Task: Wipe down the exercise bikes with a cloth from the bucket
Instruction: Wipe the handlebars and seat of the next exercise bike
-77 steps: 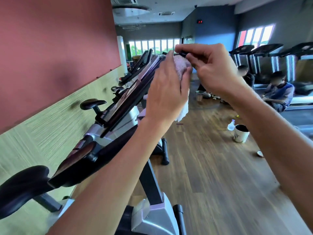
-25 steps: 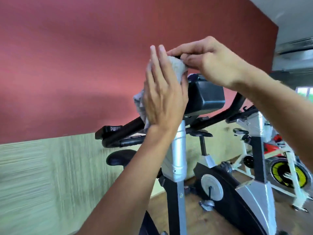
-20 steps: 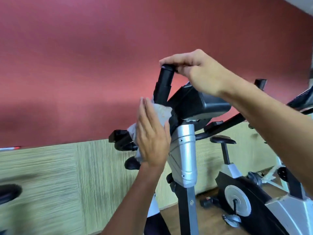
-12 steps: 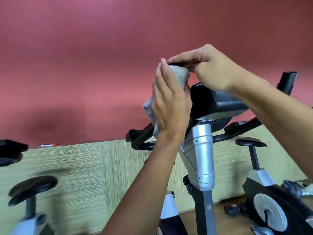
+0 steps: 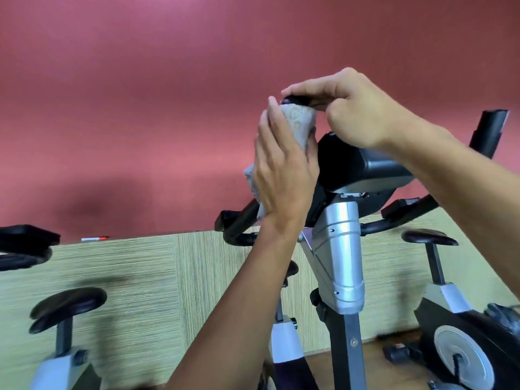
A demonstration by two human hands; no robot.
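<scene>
Left hand (image 5: pixel 284 175) with cloth (image 5: pixel 298 122) round handlebar (image 5: pixel 295 100) under right hand (image 5: pixel 351 108).

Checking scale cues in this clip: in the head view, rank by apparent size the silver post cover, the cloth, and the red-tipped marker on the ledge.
1. Silver post cover
2. Cloth, mostly hidden by the left hand, so its rank is unsure
3. Marker, farther from the camera
</scene>
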